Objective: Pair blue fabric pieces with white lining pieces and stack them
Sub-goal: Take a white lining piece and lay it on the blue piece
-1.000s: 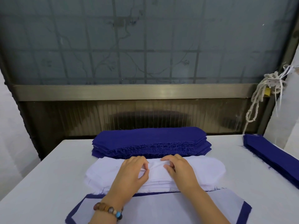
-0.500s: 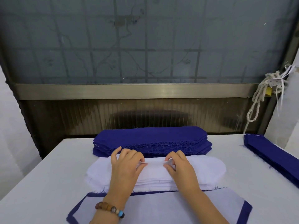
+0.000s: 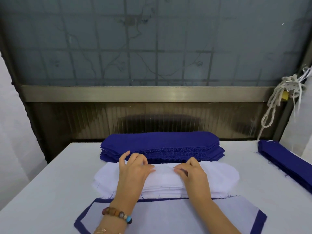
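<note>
On the bench, between blue fabric stack and finished pair: white lining stack. Top ply pinched by both hands, left hand and right hand, fingers curled, probably to separate one piece.

Sewing workshop, stacked cut fabric pieces
</note>
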Demonstrator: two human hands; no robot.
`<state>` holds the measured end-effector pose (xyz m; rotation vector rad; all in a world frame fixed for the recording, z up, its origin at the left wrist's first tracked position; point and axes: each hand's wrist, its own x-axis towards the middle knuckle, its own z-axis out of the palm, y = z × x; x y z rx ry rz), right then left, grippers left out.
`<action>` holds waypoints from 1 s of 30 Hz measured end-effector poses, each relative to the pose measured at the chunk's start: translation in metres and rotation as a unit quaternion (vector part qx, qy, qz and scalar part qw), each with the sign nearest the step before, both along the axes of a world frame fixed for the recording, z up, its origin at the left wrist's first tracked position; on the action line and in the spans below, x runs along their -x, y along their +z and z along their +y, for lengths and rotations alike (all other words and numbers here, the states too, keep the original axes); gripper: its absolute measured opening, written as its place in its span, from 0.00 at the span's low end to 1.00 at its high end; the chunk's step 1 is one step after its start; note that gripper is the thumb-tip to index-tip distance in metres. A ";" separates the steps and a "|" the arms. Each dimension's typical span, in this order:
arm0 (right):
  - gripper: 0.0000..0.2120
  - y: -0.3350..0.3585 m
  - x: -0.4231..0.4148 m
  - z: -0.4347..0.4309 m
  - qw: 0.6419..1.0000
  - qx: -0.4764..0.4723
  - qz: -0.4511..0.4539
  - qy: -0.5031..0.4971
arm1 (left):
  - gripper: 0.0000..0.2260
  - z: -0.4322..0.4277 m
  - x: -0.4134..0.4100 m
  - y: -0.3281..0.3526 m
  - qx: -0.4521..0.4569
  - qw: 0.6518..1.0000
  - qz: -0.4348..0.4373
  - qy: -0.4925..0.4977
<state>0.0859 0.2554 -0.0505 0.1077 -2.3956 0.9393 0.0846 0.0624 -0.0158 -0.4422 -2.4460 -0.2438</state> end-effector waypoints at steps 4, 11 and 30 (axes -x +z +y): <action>0.07 0.000 -0.003 -0.002 1.000 0.007 -0.008 0.004 | 0.15 -0.004 0.005 -0.005 -0.013 0.999 0.041 -0.010; 0.18 0.005 -0.010 -0.002 0.998 -0.015 0.034 0.045 | 0.10 -0.010 0.012 -0.011 -0.005 0.998 -0.054 0.027; 0.22 0.016 0.002 0.063 0.954 -0.194 -0.143 -0.180 | 0.07 -0.052 0.026 -0.029 -0.132 0.975 -0.130 0.123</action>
